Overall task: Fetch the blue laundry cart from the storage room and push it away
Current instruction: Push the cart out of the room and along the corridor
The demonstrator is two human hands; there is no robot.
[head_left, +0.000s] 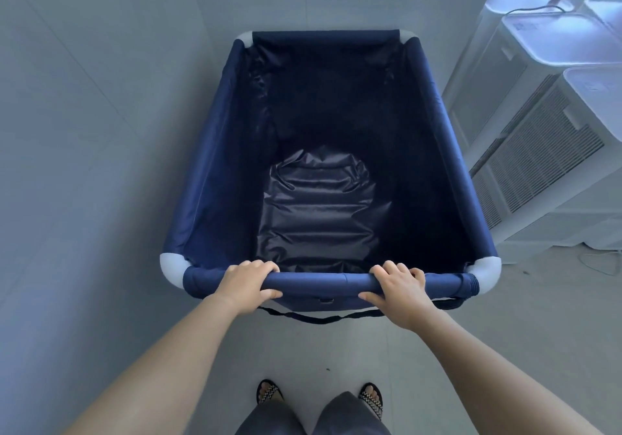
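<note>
From the head view, the blue laundry cart stands directly ahead of the person on a pale tiled floor, its near rail closest to the body. The left hand is wrapped over that rail toward the cart's left corner, fingers curled on top and thumb beneath; the right hand grips the same rail toward the cart's right corner in the same way. Both hands are closed around the rail, arms reaching forward.

As a judgement, the fetching part looks done: the cart is in hand and the stance suits pushing. What remains is the pushing away itself, and one moment cannot show whether the cart is rolling.

The cart's fabric well is empty, with only a crinkled dark base panel showing. To the cart's right, close beside its right wall, stands a row of white appliances with slatted grilles; a pale wall runs along the cart's left and beyond its far rail.

Hidden: the cart's wheels and underframe cannot be seen, so their heading is unknown. A dark strap hangs below the near rail, its ends out of sight. The appliances are cut off by the frame edge, and no doorway or exit appears. Whether this is the storage room cannot be told.
</note>
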